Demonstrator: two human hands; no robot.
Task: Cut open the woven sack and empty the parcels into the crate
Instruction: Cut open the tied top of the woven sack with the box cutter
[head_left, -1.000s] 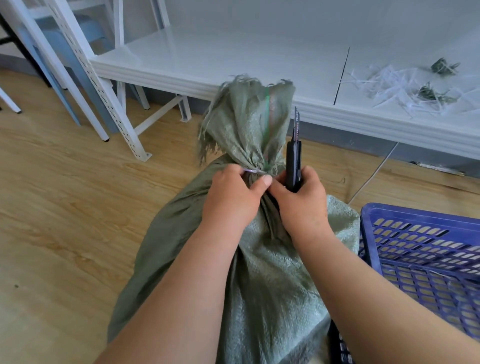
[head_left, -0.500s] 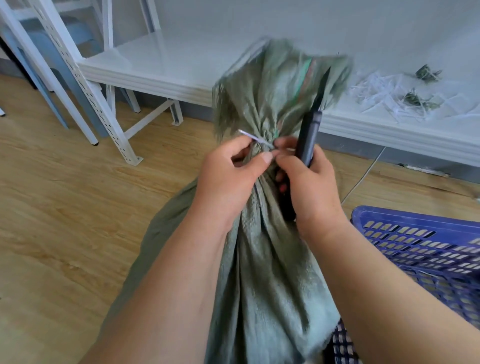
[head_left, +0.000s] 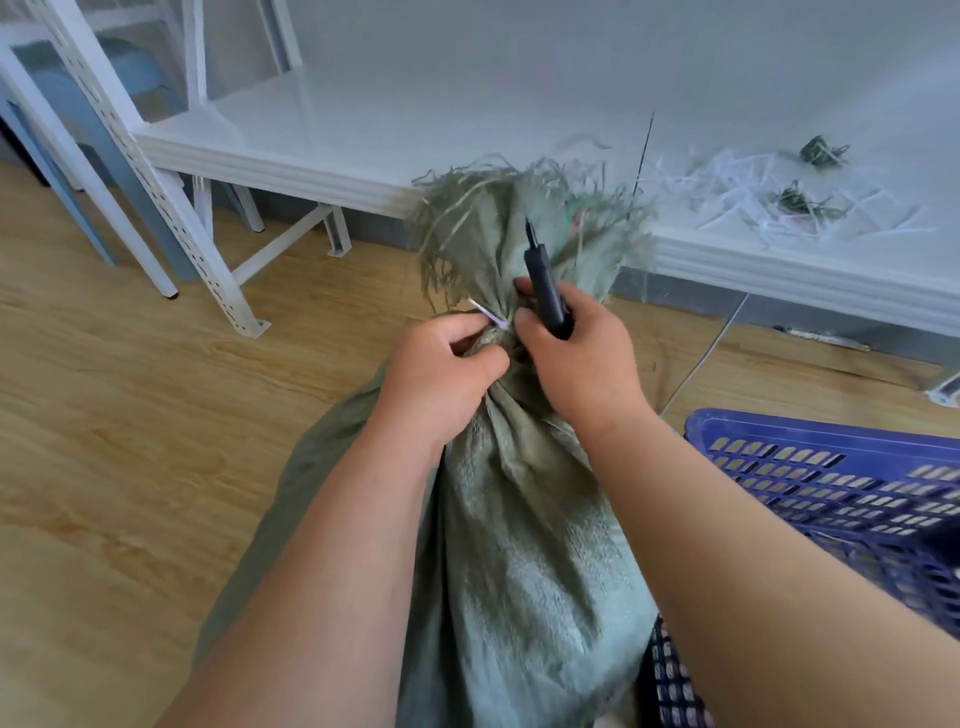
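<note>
1. Standing upright on the wooden floor (head_left: 130, 415), the green woven sack (head_left: 519, 545) is rising between the person's forearms, its neck gathered and tied.
2. Left hand (head_left: 441, 374) is closing its grip round the bunched neck just under the white tie (head_left: 491, 318), fingers curled tight on the cloth.
3. Right hand (head_left: 576, 358) is gripping a black utility knife (head_left: 545, 288), fist fully closed on the handle, blade tip pointing up against the frayed sack top.
4. Tie's loose end is sticking out to the left, just above the left thumb.
5. Blue crate (head_left: 831, 467) is sitting on the floor just beside the sack, at the right.
6. White low shelf (head_left: 363, 130) is running behind, with white strip scraps (head_left: 753, 202) lying near its front edge.
</note>
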